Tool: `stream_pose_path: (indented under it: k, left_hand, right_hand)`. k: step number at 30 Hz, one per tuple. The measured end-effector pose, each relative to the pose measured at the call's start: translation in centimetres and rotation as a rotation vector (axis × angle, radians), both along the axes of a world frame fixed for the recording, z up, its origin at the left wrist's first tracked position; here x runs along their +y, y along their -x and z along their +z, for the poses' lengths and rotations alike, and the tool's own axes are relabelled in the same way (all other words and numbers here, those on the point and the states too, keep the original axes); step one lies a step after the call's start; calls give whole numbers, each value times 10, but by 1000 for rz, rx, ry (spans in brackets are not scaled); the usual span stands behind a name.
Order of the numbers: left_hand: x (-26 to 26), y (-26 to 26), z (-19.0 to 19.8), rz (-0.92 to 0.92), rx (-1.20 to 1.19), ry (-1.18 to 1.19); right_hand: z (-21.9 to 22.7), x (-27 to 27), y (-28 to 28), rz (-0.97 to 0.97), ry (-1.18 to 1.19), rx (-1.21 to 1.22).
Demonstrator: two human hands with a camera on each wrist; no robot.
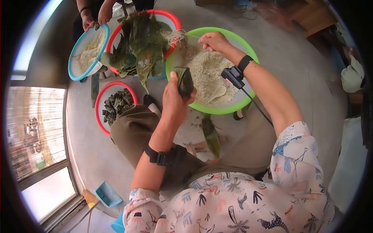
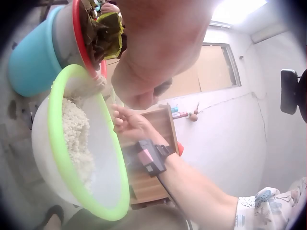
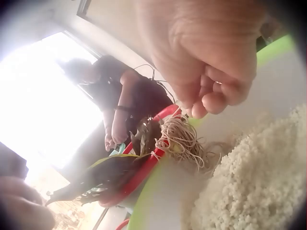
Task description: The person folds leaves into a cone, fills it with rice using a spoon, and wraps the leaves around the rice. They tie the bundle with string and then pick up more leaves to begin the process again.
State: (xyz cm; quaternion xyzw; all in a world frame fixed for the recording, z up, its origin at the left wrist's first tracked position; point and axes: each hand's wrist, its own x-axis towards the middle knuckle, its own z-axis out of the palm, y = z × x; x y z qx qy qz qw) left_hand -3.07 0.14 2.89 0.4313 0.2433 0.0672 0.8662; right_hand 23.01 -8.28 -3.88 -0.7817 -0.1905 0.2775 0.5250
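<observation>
A leaf-wrapped rice dumpling (image 1: 185, 80) is gripped in the left hand (image 1: 175, 101), the fingers curled round its green wrapping, and is held over the 9 o'clock rim of the green-rimmed basin (image 1: 248, 50). The basin sits at the centre of the head view and is heaped with raw rice (image 1: 210, 73); a white spoon (image 1: 217, 93) lies in the rice toward 6 o'clock. A thin string (image 1: 192, 36) is pinched between the fingers of the right hand (image 1: 211, 40), at 12 o'clock over the basin, and runs taut to a bundle of pale strings (image 1: 173, 38) draped over the rim at 10 o'clock. In the right wrist view the fingers (image 3: 211, 98) are seen closed tightly above the string bundle (image 3: 180, 139).

At 10 o'clock from the green basin a red-rimmed basin (image 1: 171, 17) is piled with large wet leaves (image 1: 142, 46). Further toward 9 o'clock a blue-rimmed basin (image 1: 73, 58) holds more rice, with another person's hands (image 1: 97, 15) at its far edge. A second red-rimmed basin (image 1: 100, 99), at 8 o'clock on the floor, is filled with finished dumplings (image 1: 116, 105). One loose leaf (image 1: 211, 134) lies on the floor at 6 o'clock below the green basin.
</observation>
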Motion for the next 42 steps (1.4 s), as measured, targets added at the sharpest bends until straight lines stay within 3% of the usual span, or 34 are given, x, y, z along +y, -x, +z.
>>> stream_pose_path:
  k: [10, 14, 16, 21, 26, 29, 34, 35, 37, 42]
  left_hand:
    - [-10, -3, -20, 38, -14, 12]
    - [-17, -8, -16, 11, -18, 10]
    - [-18, -11, -8, -9, -31, -5]
    - [-31, -24, 23, -75, -178, -346]
    - [-53, -49, 19, -257, -256, -477]
    - [-46, -51, 8, -289, -210, -470]
    - [0, -38, 8, -183, -147, -465]
    - [8, -35, 12, -164, -139, -449]
    - [21, -32, 20, -191, -148, -482]
    - [29, -33, 40, -141, -139, -477]
  right_hand:
    - [106, -74, 56, 107, -199, 21]
    - [112, -106, 80, 146, -260, 41]
    - [110, -120, 90, 240, -175, 67]
    - [112, -144, 112, 320, -45, -15]
    - [120, -154, 117, 404, -10, -103]
    - [122, -171, 104, 254, -169, -121]
    - [98, -207, 58, -146, -385, -171]
    - [94, -210, 53, -149, -389, -167]
    - [90, -213, 51, -363, -368, -123]
    - [71, -209, 37, -478, -430, -132]
